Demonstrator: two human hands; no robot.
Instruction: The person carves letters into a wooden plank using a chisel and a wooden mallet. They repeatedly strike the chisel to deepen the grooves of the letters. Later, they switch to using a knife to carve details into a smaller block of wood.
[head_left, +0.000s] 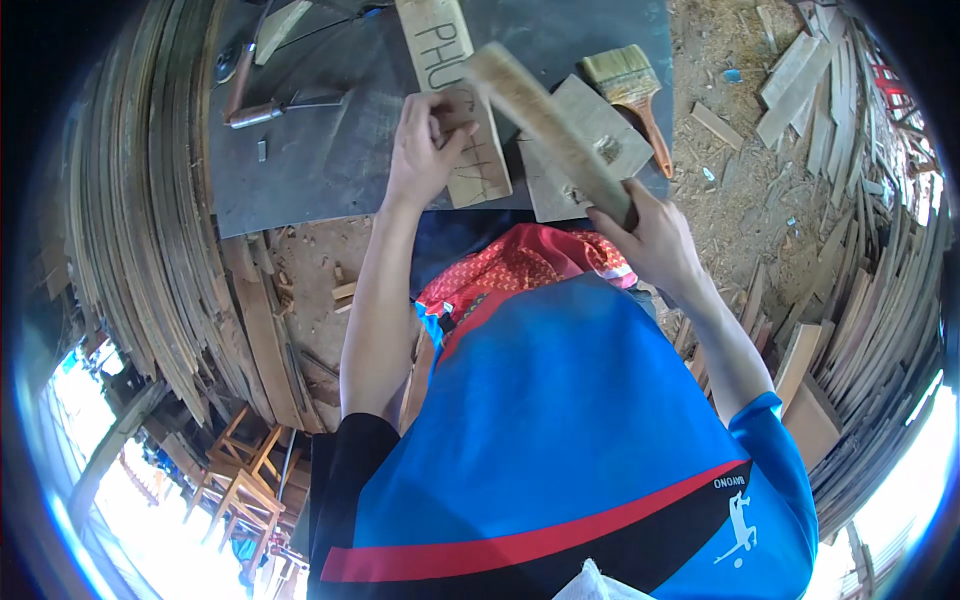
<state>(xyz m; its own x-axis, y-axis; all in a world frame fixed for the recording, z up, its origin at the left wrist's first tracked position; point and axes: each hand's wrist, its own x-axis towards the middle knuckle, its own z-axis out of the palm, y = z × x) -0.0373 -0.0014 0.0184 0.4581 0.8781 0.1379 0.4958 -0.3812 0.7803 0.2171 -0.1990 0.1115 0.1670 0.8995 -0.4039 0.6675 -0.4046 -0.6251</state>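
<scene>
My left hand (430, 145) rests on a narrow pale board (485, 180) with dark hand-drawn letters. Its fingers are curled together; whatever they might pinch is hidden. In my right hand (650, 235) is the near end of a thick wooden stick (545, 115). That stick slants up and leftward, its far end blurred and close to the board's right edge. Beneath it lies a squarish wooden block (545, 180) with a knot or hole in its face. A wide paintbrush (635, 95) with a brown handle lies at the block's upper right.
On the dark tabletop (300, 180), a wooden-handled tool with a thin metal shaft (262, 113) lies left, near a small metal piece (262, 151). Stacked planks (150, 200) line the left side. Wood scraps (795, 75) lie on the ground at right. Wooden chairs (240, 490) stand lower left.
</scene>
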